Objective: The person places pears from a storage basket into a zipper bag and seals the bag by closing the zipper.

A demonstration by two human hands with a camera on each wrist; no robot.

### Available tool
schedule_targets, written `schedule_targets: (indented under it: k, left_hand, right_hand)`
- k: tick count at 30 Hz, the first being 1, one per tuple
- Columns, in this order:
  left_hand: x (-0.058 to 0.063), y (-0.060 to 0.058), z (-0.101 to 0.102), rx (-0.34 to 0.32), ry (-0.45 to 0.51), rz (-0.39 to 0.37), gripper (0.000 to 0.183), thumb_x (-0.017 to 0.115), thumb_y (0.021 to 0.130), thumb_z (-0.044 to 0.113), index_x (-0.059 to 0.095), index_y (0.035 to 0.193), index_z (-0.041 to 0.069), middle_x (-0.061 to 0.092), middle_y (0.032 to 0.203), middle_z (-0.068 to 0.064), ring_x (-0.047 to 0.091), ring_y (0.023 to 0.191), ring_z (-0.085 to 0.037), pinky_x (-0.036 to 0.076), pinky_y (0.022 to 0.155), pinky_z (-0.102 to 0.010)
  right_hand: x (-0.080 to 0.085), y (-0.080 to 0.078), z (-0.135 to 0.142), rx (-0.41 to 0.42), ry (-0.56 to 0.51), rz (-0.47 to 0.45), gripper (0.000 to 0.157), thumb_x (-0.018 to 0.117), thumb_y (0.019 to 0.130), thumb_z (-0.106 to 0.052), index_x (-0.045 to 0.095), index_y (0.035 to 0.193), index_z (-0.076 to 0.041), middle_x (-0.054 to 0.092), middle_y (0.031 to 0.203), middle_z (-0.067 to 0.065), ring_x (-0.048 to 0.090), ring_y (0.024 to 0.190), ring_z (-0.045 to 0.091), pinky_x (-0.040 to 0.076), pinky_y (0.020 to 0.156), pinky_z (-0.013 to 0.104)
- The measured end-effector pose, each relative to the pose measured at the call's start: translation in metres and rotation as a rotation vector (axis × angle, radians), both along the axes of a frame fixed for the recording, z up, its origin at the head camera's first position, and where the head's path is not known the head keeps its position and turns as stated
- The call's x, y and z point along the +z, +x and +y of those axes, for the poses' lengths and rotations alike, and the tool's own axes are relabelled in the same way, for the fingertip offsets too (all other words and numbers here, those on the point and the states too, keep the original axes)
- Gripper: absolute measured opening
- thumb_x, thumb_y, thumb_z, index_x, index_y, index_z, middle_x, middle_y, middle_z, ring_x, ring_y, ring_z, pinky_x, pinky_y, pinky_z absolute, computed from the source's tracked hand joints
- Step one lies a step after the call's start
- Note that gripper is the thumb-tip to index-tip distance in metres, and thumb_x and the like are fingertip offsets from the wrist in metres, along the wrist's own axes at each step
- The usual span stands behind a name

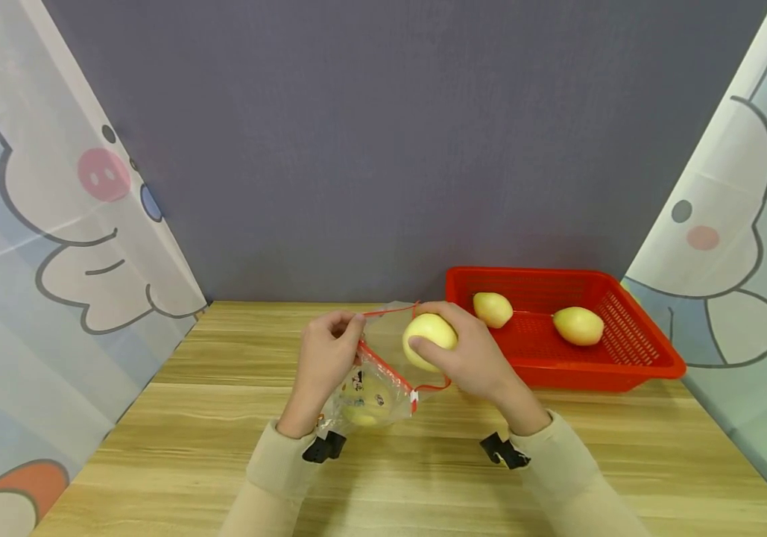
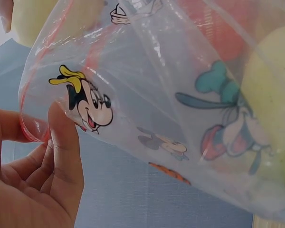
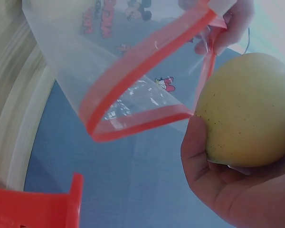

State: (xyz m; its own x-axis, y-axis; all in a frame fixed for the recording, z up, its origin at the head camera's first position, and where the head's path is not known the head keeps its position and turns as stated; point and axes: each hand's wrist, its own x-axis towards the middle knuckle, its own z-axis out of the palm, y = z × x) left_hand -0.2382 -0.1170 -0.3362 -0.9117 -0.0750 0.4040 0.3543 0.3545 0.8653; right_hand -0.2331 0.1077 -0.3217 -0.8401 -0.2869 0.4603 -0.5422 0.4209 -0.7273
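A clear plastic zip bag (image 1: 383,365) with a red-edged mouth and cartoon prints hangs between the hands. My left hand (image 1: 331,354) pinches its red rim between thumb and fingers, as the left wrist view shows closely. Its mouth gapes wide in the right wrist view. Through the plastic, a pale yellow pear (image 2: 270,85) shows low in the bag. My right hand (image 1: 473,358) grips another yellow pear (image 1: 430,339), speckled in the right wrist view, right at the bag's mouth. The fingers behind that pear are partly hidden.
A red plastic basket (image 1: 531,365) with slotted sides stands at the right of the wooden table (image 1: 222,418). In it lie a pear (image 1: 493,309) on the left and another pear (image 1: 578,326) further right. A grey panel (image 1: 383,149) rises behind the table.
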Motion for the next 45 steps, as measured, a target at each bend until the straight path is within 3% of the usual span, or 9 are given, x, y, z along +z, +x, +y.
schedule_targets:
  k: [6, 25, 32, 38, 42, 45]
  left_hand:
    - [0.000, 0.000, -0.001, 0.006, 0.000, -0.009, 0.021, 0.063, 0.101, 0.019, 0.076, 0.097, 0.004, 0.065, 0.068, -0.007, 0.061, 0.046, -0.022, 0.056, 0.045, -0.033]
    - [0.001, 0.001, -0.004, -0.005, 0.010, -0.016, 0.021, 0.063, 0.101, 0.019, 0.075, 0.099, 0.002, 0.065, 0.070, -0.007, 0.061, 0.047, -0.021, 0.055, 0.044, -0.032]
    - [0.002, 0.002, -0.004, -0.003, 0.009, -0.015, 0.021, 0.063, 0.101, 0.019, 0.076, 0.099, 0.002, 0.065, 0.069, -0.007, 0.061, 0.047, -0.022, 0.055, 0.045, -0.032]
    - [0.002, 0.002, -0.003, -0.004, 0.016, -0.021, 0.020, 0.063, 0.102, 0.020, 0.075, 0.098, 0.004, 0.064, 0.068, -0.007, 0.062, 0.048, -0.025, 0.055, 0.045, -0.033]
    - [0.002, 0.001, -0.003, 0.004, 0.005, -0.019, 0.021, 0.063, 0.101, 0.019, 0.076, 0.098, 0.003, 0.063, 0.065, -0.007, 0.061, 0.047, -0.023, 0.053, 0.043, -0.032]
    - [0.001, 0.001, -0.003, 0.013, 0.002, -0.023, 0.021, 0.062, 0.102, 0.019, 0.076, 0.099, 0.004, 0.063, 0.065, -0.007, 0.060, 0.047, -0.021, 0.051, 0.042, -0.031]
  right_hand:
    - [-0.003, 0.001, -0.005, 0.002, 0.030, -0.007, 0.035, 0.075, 0.089, -0.026, 0.067, 0.122, -0.018, 0.066, 0.118, -0.003, 0.060, 0.096, 0.016, 0.055, 0.079, 0.037]
    - [-0.007, 0.007, -0.015, -0.010, 0.084, -0.025, 0.039, 0.074, 0.088, -0.032, 0.067, 0.124, -0.019, 0.064, 0.122, 0.000, 0.060, 0.092, 0.018, 0.057, 0.067, 0.034]
    - [-0.007, 0.007, -0.020, -0.066, 0.132, -0.065, 0.050, 0.074, 0.090, -0.046, 0.066, 0.130, -0.018, 0.063, 0.126, 0.000, 0.059, 0.100, 0.017, 0.054, 0.075, 0.033]
    - [-0.004, 0.007, -0.023, -0.116, 0.184, -0.109, 0.064, 0.071, 0.089, -0.057, 0.062, 0.138, -0.016, 0.061, 0.133, 0.002, 0.059, 0.112, 0.022, 0.054, 0.085, 0.039]
    - [-0.003, 0.006, -0.022, -0.098, 0.171, -0.147, 0.065, 0.071, 0.091, -0.055, 0.062, 0.138, -0.010, 0.064, 0.133, 0.005, 0.062, 0.115, 0.024, 0.054, 0.094, 0.045]
    - [-0.002, 0.006, -0.020, -0.057, 0.128, -0.161, 0.057, 0.072, 0.093, -0.046, 0.065, 0.133, -0.007, 0.068, 0.126, 0.006, 0.065, 0.111, 0.024, 0.055, 0.096, 0.048]
